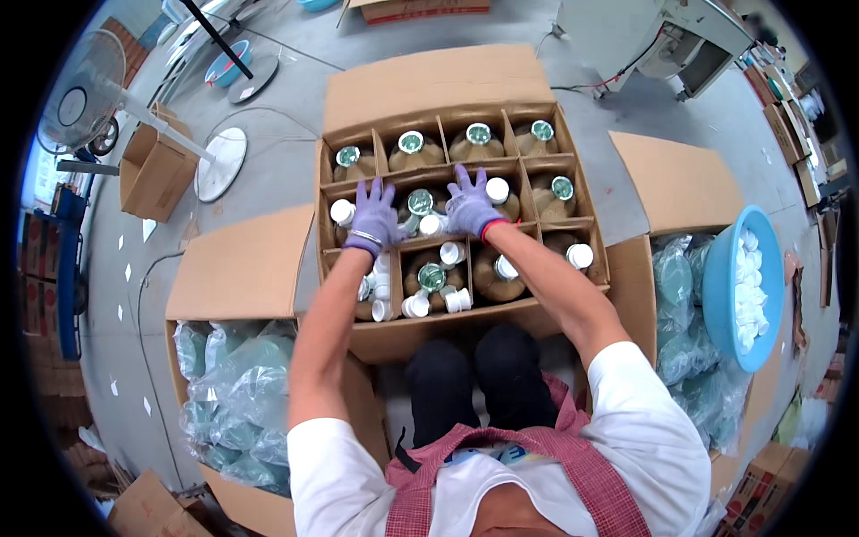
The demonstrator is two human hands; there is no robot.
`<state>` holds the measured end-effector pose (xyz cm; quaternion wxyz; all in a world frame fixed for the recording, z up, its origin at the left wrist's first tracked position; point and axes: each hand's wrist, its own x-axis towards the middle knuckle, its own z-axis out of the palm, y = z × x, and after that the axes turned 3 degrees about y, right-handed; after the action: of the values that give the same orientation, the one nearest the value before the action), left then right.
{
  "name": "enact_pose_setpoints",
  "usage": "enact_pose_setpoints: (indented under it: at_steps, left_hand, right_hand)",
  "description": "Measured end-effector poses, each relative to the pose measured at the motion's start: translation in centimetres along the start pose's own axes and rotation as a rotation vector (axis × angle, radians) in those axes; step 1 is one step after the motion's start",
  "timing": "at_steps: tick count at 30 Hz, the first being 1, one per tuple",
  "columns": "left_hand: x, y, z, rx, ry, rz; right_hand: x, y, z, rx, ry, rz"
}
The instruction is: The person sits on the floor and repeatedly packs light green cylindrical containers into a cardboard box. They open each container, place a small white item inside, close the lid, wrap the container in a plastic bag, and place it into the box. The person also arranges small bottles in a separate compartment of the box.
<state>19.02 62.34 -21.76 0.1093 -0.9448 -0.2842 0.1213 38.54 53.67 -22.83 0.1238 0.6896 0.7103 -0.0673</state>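
An open cardboard box with cardboard dividers stands before me, a glass bottle or more showing in its cells. Some bottles have white caps; others show bare greenish mouths. My left hand, in a purple glove, reaches into the middle row beside a white cap, fingers over the divider. My gloved right hand lies in the same row, next to a capped bottle. Whether either hand holds anything cannot be told. Between them are an uncapped bottle mouth and a loose white cap. More white caps lie in the front cells.
Open boxes of plastic-wrapped greenish glassware flank me left and right. A blue basin of white caps rests on the right box. A white fan stands at the left, and a cable runs over the floor.
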Motion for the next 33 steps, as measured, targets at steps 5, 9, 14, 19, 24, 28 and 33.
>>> enact_pose_setpoints:
  at_steps: [5, 9, 14, 19, 24, 28, 33]
  left_hand:
    - [1.2, -1.2, 1.7, -0.327, 0.054, -0.136]
    - [5.5, -9.5, -0.4, -1.171, 0.547, -0.520]
    - [8.9, -13.4, 3.0, -0.479, 0.269, -0.613]
    - [11.6, -13.1, 6.0, -0.304, 0.145, -0.481]
    - [13.5, -11.7, 5.9, -0.291, 0.161, -0.529]
    - [8.9, -14.8, 9.5, -0.394, 0.284, -0.431]
    - [0.3, -7.1, -0.5, -0.146, -0.066, 0.206]
  right_hand:
    - [1.2, 2.9, 0.1, 0.902, 0.653, -0.108]
    - [4.6, 12.1, -3.2, 0.623, 0.584, 0.231]
    - [9.3, 12.5, -1.6, 0.193, 0.349, 0.255]
    - [11.5, 10.3, -0.8, 0.191, 0.285, 0.355]
    - [10.8, 10.8, 0.3, 0.186, 0.337, 0.433]
    - [6.2, 4.8, -4.1, -0.037, 0.538, 0.148]
    - [-1.6, 0.4, -3.5, -0.056, -0.112, -0.085]
